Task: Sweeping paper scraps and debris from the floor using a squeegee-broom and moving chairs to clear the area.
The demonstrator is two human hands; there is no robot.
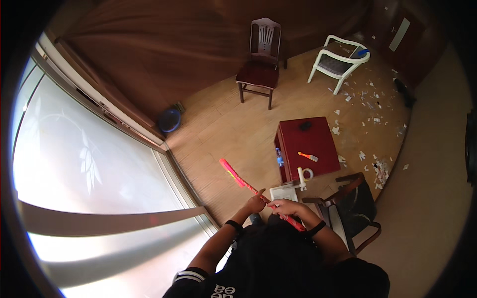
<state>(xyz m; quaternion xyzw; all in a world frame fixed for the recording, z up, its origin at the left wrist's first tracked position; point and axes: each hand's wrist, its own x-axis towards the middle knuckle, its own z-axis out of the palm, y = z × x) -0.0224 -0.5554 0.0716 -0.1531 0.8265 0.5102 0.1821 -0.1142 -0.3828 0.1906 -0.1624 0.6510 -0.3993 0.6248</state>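
The left hand (255,204) and right hand (284,207) grip a long, slender pinkish-red stick (242,182) slanting diagonally, far end pointing forward-left.

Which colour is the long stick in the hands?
The stick is mostly pinkish red; head view.

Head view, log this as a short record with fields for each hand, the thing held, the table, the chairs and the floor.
Left hand: closed around a long red-pink stick
Right hand: closed on the same stick, nearer its lower-right end
Stick: slanted, far end toward upper left
Red table: orange-and-white tool on top
Chairs: dark wooden chair; white armchair
Floor: pale scraps, right side
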